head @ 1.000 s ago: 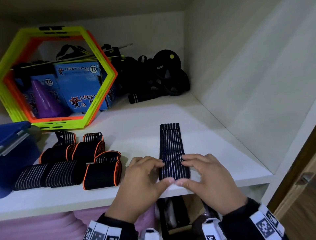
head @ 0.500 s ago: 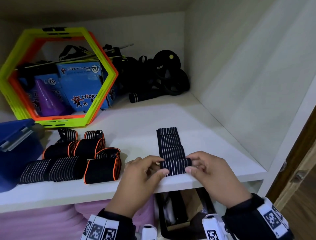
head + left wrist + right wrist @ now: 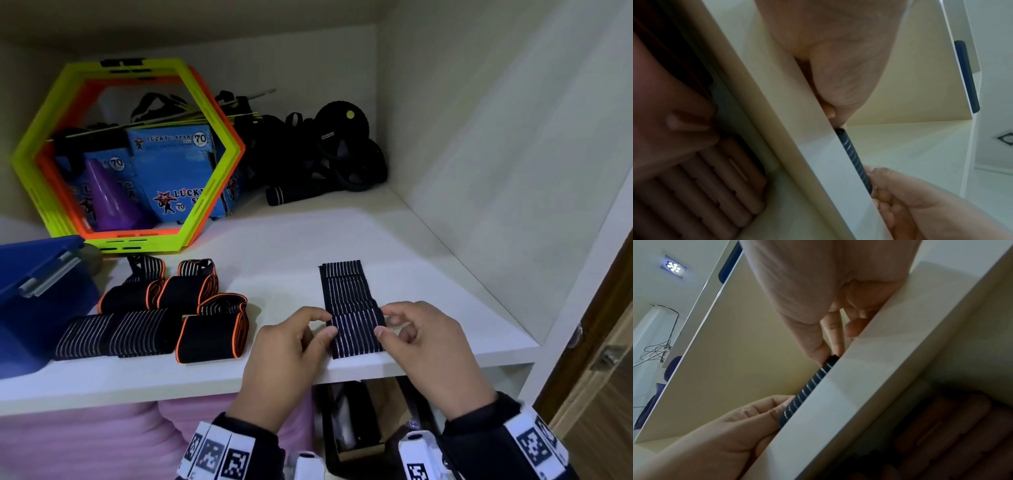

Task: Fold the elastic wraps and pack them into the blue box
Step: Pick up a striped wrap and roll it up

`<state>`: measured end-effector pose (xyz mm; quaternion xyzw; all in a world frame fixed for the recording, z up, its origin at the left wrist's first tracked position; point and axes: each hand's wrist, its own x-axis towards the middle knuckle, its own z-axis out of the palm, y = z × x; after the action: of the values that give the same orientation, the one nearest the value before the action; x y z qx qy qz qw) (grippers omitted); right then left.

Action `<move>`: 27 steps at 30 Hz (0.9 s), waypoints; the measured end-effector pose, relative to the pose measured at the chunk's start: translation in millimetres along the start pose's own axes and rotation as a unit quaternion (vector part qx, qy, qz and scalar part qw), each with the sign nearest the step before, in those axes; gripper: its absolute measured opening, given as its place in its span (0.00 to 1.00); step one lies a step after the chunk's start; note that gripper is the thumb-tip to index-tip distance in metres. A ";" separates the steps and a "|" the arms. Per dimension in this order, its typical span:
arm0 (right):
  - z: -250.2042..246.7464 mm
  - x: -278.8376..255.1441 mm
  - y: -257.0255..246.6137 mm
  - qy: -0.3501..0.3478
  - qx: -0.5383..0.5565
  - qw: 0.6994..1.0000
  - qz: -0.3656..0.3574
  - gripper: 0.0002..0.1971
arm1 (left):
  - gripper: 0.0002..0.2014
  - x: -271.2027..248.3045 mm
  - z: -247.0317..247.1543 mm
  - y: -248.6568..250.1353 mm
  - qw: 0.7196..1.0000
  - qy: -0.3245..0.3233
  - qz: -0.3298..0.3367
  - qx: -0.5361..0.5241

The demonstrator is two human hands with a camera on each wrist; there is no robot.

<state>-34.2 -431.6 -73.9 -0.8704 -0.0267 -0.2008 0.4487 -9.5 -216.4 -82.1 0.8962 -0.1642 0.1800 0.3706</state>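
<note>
Box (image 3: 30,291) sits at my far left on the shelf (image 3: 291,246), folded wraps (image 3: 154,318) beside it. My left hand (image 3: 284,356) pinches the left edge of the striped wrap (image 3: 354,318), its near end doubled over by the shelf's front lip. My right hand (image 3: 428,349) pinches the right edge.

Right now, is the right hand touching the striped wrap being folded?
Touching. The head view shows the right hand pinching the striped wrap at its right edge; the right wrist view shows its fingertips on the fold.
</note>
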 end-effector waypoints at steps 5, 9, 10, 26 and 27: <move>-0.7 -0.9 -3.0 -0.010 -0.029 0.999 -0.008 0.11 | 0.23 -1.1 -1.8 0.8 0.998 -0.017 0.040 0.050; 1.0 -1.7 -3.7 -0.016 -0.063 0.998 -0.026 0.08 | 0.34 -2.7 -3.6 2.1 0.995 -0.048 0.045 0.075; 0.9 -1.9 -5.2 -0.020 -0.062 0.998 -0.025 0.07 | 0.35 -3.2 -3.9 2.2 0.995 -0.049 0.048 0.074; -4.7 6.3 0.0 -0.103 -0.068 0.991 -0.043 0.19 | 0.21 -6.1 -4.2 2.2 0.992 0.042 -0.045 -0.108; -2.0 4.5 -0.9 -0.098 -0.078 0.991 -0.044 0.21 | 0.19 -4.5 -4.0 3.3 0.992 0.047 -0.054 -0.108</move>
<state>-30.9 -433.2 -70.4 -0.9161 -0.0928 -0.1358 0.3657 -15.7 -215.0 -79.4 0.8493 -0.1163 0.1828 0.4814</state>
